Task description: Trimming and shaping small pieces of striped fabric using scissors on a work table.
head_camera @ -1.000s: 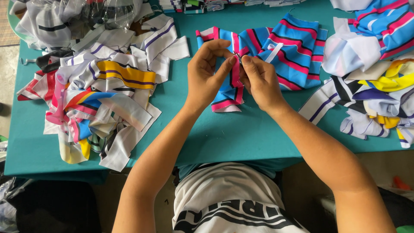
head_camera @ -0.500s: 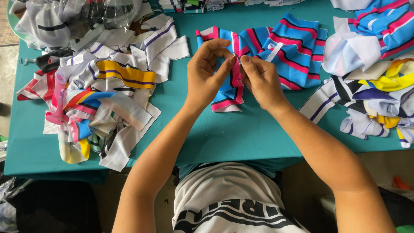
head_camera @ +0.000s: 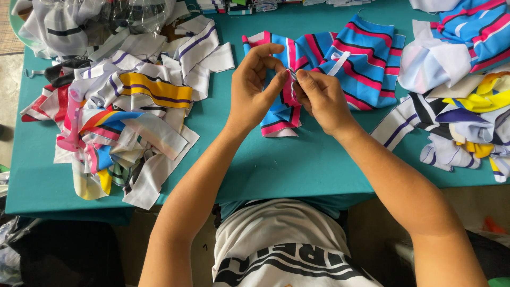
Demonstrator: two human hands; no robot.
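My left hand (head_camera: 256,87) and my right hand (head_camera: 320,97) meet above the teal table (head_camera: 297,165), fingertips pinched together on a small piece of striped fabric (head_camera: 290,79). What lies between the fingertips is mostly hidden. Right under the hands lies a blue, pink and white striped cloth piece (head_camera: 282,114). Behind it, more blue and pink striped pieces (head_camera: 366,58) are spread flat.
A heap of mixed striped fabric strips (head_camera: 122,111) covers the table's left side. Another pile of white, yellow and striped cloth (head_camera: 462,111) sits at the right. Clear plastic wrap (head_camera: 127,10) lies at the back left. The table's near edge runs just before my torso.
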